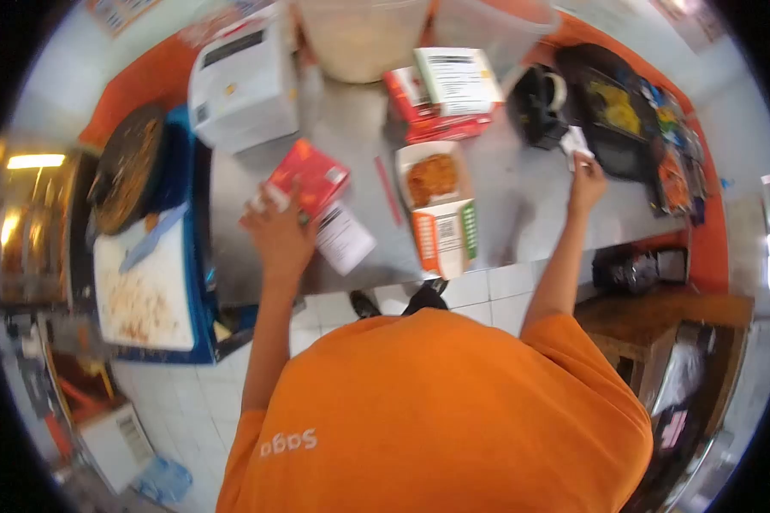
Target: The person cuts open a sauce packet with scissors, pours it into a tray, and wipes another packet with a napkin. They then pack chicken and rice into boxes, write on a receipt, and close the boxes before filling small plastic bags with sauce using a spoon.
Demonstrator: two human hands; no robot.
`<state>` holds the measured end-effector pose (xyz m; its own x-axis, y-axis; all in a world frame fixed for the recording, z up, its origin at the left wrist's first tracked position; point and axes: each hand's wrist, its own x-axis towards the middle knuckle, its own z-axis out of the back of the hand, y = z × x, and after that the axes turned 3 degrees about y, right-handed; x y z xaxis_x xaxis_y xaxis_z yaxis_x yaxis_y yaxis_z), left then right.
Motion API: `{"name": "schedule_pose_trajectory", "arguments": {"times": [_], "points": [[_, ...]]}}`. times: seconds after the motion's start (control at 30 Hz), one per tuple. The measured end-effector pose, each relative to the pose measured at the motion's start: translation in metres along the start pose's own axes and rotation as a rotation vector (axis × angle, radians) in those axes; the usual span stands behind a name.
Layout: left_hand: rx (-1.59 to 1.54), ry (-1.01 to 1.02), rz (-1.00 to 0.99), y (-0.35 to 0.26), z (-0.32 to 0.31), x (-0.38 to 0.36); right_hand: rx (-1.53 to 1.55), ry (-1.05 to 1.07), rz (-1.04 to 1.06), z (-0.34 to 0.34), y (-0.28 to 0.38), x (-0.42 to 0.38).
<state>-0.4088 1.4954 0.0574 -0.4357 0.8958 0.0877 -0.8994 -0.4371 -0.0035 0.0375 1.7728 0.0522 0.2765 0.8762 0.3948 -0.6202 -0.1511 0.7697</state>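
Head: left hand [278, 229] fingers spread over red box [316, 173], toward steel tabletop's [355, 137] left edge; can't tell if gripping. Printed paper [346, 239] beside it. Right hand [586, 181] pinching white slip [575, 142], tabletop's right side, near black tape dispenser [535, 107]. Open food carton [439, 239] by near edge, mid-table.

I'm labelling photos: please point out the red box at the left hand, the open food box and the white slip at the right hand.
Red box [316, 175]: head view, top face.
Open food box [447, 232]: head view, printed panel.
White slip [573, 141]: head view, upper part.
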Motion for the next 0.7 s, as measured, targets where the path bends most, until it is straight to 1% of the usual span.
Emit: {"name": "schedule_pose_trajectory", "arguments": {"times": [0.03,0.1,0.13,0.17,0.2,0.23,0.27,0.33,0.37,0.43,0.47,0.57,0.6,0.7], "points": [[0.014,-0.018,0.017,-0.001,-0.002,-0.001,0.403,0.091,-0.041,0.001,0.048,-0.022],[0.035,-0.047,0.042,-0.003,-0.004,-0.002,0.571,0.332,0.024,-0.012,0.137,-0.089],[0.037,-0.055,0.049,-0.004,-0.005,-0.001,0.757,0.502,0.073,-0.028,0.168,-0.127],[0.032,-0.065,0.051,-0.005,-0.007,-0.002,0.846,0.669,0.093,-0.048,0.199,-0.166],[0.025,-0.07,0.057,-0.005,-0.008,-0.004,0.798,0.862,0.093,-0.062,0.225,-0.198],[0.016,-0.081,0.061,-0.005,-0.009,-0.004,0.673,0.846,0.194,-0.081,0.252,-0.227],[0.004,-0.094,0.064,-0.005,-0.01,-0.002,0.624,0.924,0.101,-0.101,0.261,-0.247],[0.015,-0.08,0.07,-0.005,-0.011,-0.002,0.631,0.912,-0.068,-0.169,0.236,-0.285],[0.025,-0.071,0.069,-0.003,-0.011,-0.002,0.591,0.872,-0.041,-0.169,0.235,-0.29],[0.06,-0.122,0.035,0.0,-0.01,-0.002,0.513,0.788,0.018,-0.169,0.229,-0.293],[0.074,-0.144,0.021,0.002,-0.01,-0.003,0.501,0.787,0.051,-0.173,0.224,-0.291],[-0.166,-0.18,-0.002,0.019,-0.004,0.003,0.751,0.978,-0.061,-0.173,0.211,-0.285],[-0.168,-0.138,-0.003,0.021,0.0,0.006,0.875,1.049,-0.054,-0.177,0.205,-0.283],[-0.153,0.016,-0.012,0.028,0.017,0.012,0.611,1.053,0.211,-0.183,0.193,-0.273]]}}
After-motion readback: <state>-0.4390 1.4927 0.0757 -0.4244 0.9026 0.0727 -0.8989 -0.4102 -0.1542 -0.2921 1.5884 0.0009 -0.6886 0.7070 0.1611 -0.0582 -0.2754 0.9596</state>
